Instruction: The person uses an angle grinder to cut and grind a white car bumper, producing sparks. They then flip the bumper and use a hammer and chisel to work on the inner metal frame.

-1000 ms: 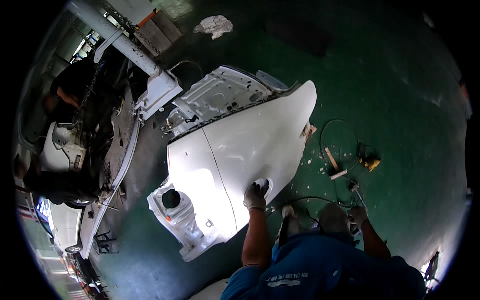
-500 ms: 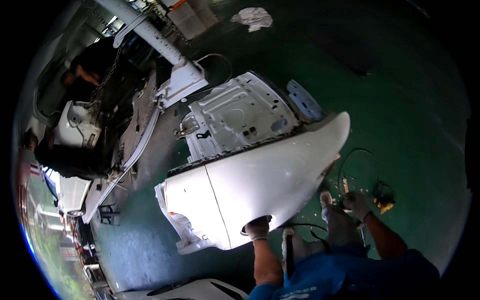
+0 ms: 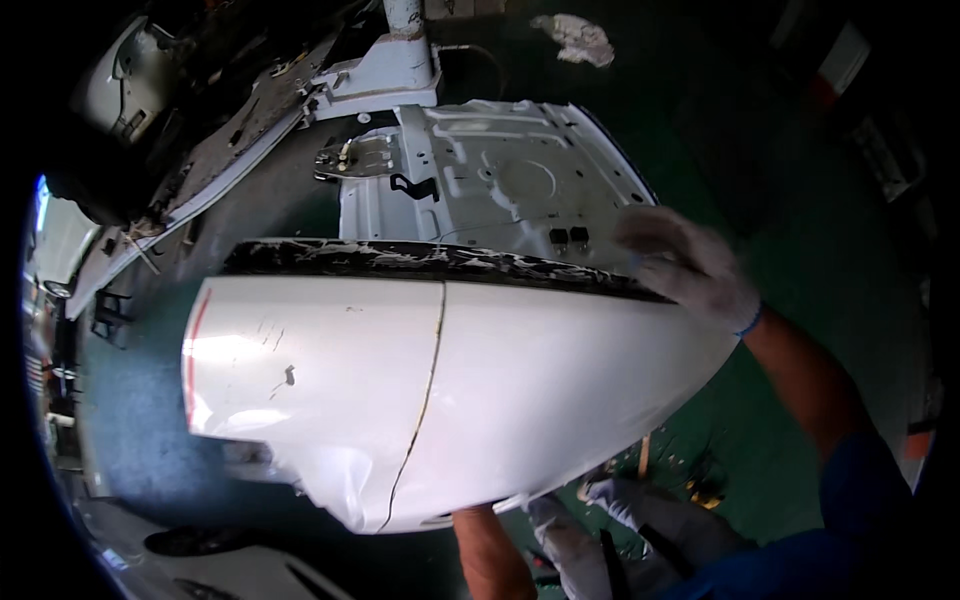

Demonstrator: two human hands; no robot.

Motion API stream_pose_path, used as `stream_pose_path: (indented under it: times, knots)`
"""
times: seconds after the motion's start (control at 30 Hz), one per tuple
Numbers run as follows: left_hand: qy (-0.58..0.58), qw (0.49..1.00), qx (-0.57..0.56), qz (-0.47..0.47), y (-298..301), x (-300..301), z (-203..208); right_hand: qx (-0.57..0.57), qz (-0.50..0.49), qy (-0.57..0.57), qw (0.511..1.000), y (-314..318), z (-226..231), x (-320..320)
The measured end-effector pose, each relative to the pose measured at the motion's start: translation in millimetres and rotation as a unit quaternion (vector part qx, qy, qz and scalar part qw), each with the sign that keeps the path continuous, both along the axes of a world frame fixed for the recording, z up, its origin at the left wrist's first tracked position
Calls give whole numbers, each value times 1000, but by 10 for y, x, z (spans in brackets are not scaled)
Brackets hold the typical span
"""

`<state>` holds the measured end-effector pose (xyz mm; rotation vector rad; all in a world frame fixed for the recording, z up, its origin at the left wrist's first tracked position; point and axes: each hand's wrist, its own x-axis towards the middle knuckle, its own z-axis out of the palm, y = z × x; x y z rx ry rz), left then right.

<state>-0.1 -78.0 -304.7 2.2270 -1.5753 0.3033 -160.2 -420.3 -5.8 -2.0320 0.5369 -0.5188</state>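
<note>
A large white car body panel (image 3: 560,370) with a dark seam across it fills the middle, close in front of me. Along its far side runs a black, scuffed edge strip (image 3: 400,262). My right hand (image 3: 700,268), in a pale glove, is over the right end of this strip. Its fingers are somewhat blurred, with thumb and fingers apart. Only the forearm of my left arm shows, going up to an opening (image 3: 450,519) at the panel's near edge; the panel hides the left hand and its fingers.
Beyond the panel lies a pressed white metal sheet (image 3: 500,165) with brackets. A post base (image 3: 375,85) and a long ramp rail (image 3: 235,170) stand at the upper left. White cloth (image 3: 575,38) lies on the green floor. Another white car part (image 3: 210,560) is at the lower left.
My right hand has moved up from beside my legs to the panel's black edge. The panel appears larger and turned in view. My left hand has gone out of sight at the panel's opening.
</note>
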Motion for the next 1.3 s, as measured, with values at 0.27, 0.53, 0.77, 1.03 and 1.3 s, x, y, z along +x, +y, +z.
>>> stream_pose_path:
  times: [0.27, 0.53, 0.77, 1.03, 1.3]
  knots:
    - [38, 998, -54, 5, -135, -17, -195, -43, 58, 128, 989, 207, 64, 727]
    - [58, 996, -68, 5, -160, -111, -334, -273, 113, 106, 950, 107, -184, 616]
    - [67, 995, -72, 17, -196, -189, -409, -245, 118, 41, 962, 111, -229, 698]
    - [90, 993, -70, 10, -211, -307, -361, -34, 59, 45, 997, 233, -84, 751]
    - [599, 773, -38, 205, 925, -498, 675, -159, -34, -92, 982, 135, -195, 385]
